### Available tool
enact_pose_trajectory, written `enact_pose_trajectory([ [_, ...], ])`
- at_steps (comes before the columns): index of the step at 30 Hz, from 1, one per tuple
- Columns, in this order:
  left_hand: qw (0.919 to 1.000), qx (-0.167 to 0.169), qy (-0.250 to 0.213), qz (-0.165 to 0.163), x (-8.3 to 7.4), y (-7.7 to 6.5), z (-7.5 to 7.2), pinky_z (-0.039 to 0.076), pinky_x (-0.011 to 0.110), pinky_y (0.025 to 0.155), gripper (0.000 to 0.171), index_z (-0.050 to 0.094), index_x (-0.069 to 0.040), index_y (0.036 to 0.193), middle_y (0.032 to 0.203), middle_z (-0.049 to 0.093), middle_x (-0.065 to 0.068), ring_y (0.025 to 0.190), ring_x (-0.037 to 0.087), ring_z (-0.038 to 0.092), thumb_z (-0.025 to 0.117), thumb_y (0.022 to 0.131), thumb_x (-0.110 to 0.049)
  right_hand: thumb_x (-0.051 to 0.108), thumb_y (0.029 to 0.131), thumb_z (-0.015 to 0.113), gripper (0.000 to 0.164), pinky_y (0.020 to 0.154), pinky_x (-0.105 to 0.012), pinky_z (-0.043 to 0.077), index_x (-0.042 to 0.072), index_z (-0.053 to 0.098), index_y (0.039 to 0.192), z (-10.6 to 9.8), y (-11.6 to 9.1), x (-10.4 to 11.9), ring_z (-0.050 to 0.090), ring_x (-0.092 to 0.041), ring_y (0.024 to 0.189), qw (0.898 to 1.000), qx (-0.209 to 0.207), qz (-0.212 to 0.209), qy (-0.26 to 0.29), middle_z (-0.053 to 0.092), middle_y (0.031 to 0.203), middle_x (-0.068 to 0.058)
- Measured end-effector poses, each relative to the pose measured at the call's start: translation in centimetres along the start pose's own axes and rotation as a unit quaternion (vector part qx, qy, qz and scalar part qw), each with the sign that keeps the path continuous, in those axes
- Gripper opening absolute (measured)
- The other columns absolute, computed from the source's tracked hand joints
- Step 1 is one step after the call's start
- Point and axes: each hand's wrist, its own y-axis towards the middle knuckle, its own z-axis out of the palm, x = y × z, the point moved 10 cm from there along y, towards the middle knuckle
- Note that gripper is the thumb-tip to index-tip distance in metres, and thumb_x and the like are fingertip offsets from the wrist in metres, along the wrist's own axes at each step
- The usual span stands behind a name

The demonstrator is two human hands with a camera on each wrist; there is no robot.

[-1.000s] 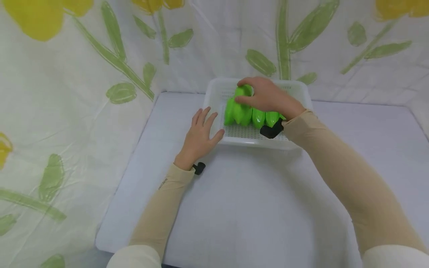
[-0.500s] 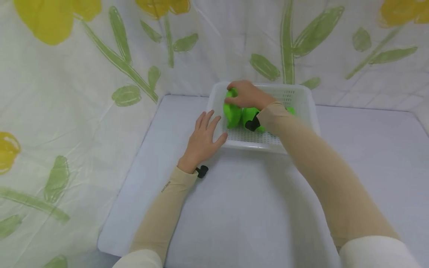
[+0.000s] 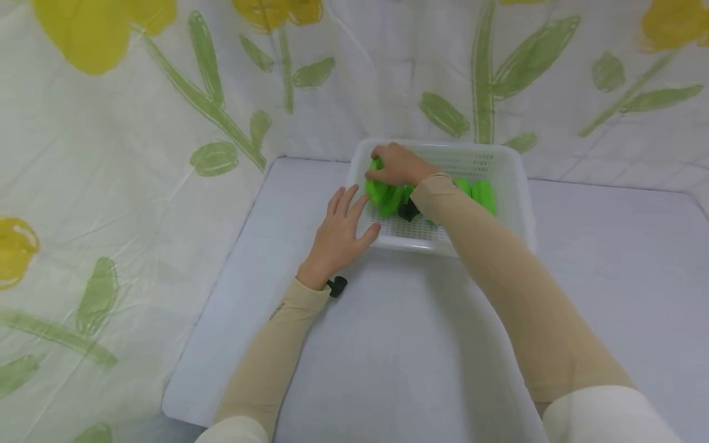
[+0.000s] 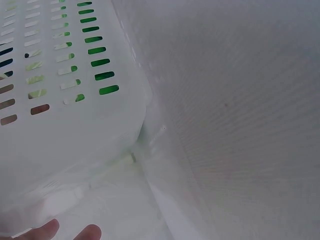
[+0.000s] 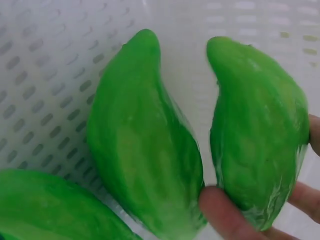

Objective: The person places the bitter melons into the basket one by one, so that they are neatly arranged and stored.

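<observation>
My right hand [image 3: 401, 165] is over the left end of a white plastic basket [image 3: 414, 244], thumb and fingers gripping a green mango [image 5: 260, 125] with a curved, pointed tip. Right beside it, in the right wrist view, lies a second green mango [image 5: 145, 130], near my thumb [image 5: 225, 212]. A third mango [image 5: 45, 207] shows partly at the lower left. My left hand [image 3: 338, 239] is spread at the basket's front left corner, fingertips right at the rim. In the left wrist view only two of its fingertips [image 4: 89, 232] appear, below the slotted basket wall [image 4: 70, 135].
More green mangoes [image 3: 484, 195] lie in the right part of the basket, some hidden behind my right forearm. The basket stands at the back of a white-covered table [image 3: 388, 344]. A flower-printed curtain [image 3: 376, 80] hangs behind and to the left.
My right hand has moved left and slightly down with the mango, to the basket's left end. Mangoes on the right have come into sight. My left hand has stayed at the basket's corner.
</observation>
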Motion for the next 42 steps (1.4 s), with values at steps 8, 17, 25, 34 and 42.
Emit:
enact_pose_trajectory([
  [8,0.9999,-0.002,0.006,0.011,-0.5,0.1,0.1,0.043,0.055,0.117,0.064,0.045,-0.004,0.155,0.168,0.028,0.018,0.158,0.040,0.018,0.055,0.105,-0.041,0.049,0.107,0.051,0.068,0.124,-0.057,0.031,0.005,0.039,0.158,1.7,0.3,-0.7,0.031,-0.043,0.153,0.998,0.031,0.035,-0.029,0.029,0.165,-0.028],
  [17,0.9994,-0.015,0.013,0.027,-1.0,0.3,0.0,0.038,0.052,0.121,0.063,0.047,-0.002,0.154,0.167,0.031,0.020,0.156,0.043,0.022,0.057,0.104,-0.039,0.048,0.110,0.043,0.069,0.126,-0.055,0.028,0.004,0.033,0.162,2.4,0.0,-0.1,0.026,-0.043,0.156,0.997,0.042,0.022,-0.056,0.027,0.167,-0.028],
  [25,0.9996,-0.011,0.012,0.024,-1.0,0.3,0.0,0.036,0.051,0.122,0.063,0.046,-0.003,0.155,0.167,0.030,0.020,0.157,0.042,0.020,0.056,0.105,-0.039,0.046,0.110,0.047,0.066,0.125,-0.055,0.031,0.004,0.037,0.160,1.6,-0.9,0.4,0.029,-0.043,0.154,0.998,0.023,0.011,-0.057,0.031,0.165,-0.028],
  [34,0.9997,-0.012,0.016,0.011,-0.3,0.0,-0.1,0.038,0.053,0.121,0.062,0.047,-0.003,0.154,0.167,0.030,0.019,0.158,0.041,0.019,0.057,0.104,-0.039,0.045,0.109,0.048,0.067,0.124,-0.054,0.032,0.003,0.037,0.160,2.2,-0.5,0.8,0.032,-0.042,0.153,0.998,0.015,-0.016,-0.063,0.033,0.164,-0.027],
  [42,0.9998,-0.012,0.013,0.010,-0.2,0.0,-0.2,0.040,0.055,0.119,0.063,0.046,-0.004,0.154,0.167,0.030,0.019,0.157,0.042,0.020,0.057,0.104,-0.039,0.044,0.110,0.045,0.065,0.126,-0.055,0.027,0.004,0.039,0.160,-0.2,-2.4,-1.1,0.029,-0.040,0.156,1.000,-0.016,-0.009,-0.012,0.036,0.165,-0.022],
])
